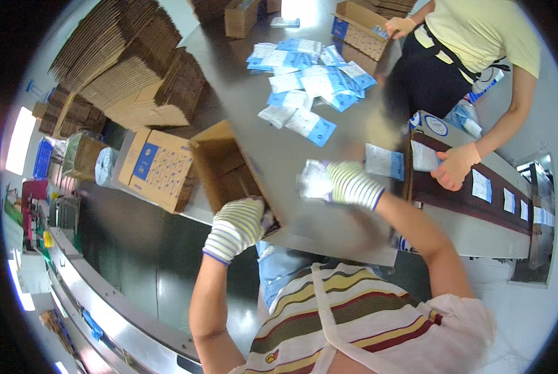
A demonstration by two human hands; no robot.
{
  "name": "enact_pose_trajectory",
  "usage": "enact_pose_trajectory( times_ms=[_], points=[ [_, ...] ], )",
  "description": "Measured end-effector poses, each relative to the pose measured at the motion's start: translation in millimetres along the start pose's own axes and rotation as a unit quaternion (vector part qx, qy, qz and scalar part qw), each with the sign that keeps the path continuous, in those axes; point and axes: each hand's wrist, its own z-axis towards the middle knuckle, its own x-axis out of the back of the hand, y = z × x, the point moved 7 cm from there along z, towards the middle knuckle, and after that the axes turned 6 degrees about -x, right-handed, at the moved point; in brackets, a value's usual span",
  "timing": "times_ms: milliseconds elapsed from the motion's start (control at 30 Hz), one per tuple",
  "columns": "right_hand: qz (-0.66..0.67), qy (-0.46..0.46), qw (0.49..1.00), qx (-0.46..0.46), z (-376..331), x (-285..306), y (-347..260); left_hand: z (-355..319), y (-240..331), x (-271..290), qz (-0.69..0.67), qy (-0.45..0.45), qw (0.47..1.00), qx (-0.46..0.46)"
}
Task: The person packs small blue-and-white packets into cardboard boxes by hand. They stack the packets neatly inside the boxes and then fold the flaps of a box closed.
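Note:
My left hand (234, 229), in a striped glove, reaches over the near end of an open cardboard box (226, 134). Its fingers look curled down inside, around something I cannot make out. In my right hand (355, 184), gloved alike, is a pale flat packet (315, 179), smeared by motion, held above the metal table between the box and a conveyor. Just right of that hand, a white-and-blue packet (385, 162) lies by the belt's end. A pile of similar packets (313, 78) is spread farther back on the table (229, 81).
A printed carton (157, 169) stands left of the open box, below tall stacks of flattened cardboard (126, 62). On the right, a conveyor (472, 184) carries several packets. A co-worker's hand (456, 167) touches one there; their other hand is at a far box (360, 34).

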Motion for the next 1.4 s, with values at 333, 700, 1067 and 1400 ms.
enact_pose_trajectory(
  times_ms=[333,700,1067,1400],
  points=[
    [0.491,0.259,0.694,0.458,-43,128,-152,0,4,-2,-0.010,-0.013,1.000,0.013],
    [-0.113,0.186,0.940,0.262,20,49,-187,-36,3,76,-0.082,0.282,0.952,-0.091],
    [0.004,0.269,0.865,0.423,-115,43,-180,55,-140,-60,0.037,-0.166,0.985,0.033],
    [-0.034,0.366,0.834,0.411,-98,-1,-159,41,-39,-16,0.153,-0.393,0.902,-0.099]
  ],
)
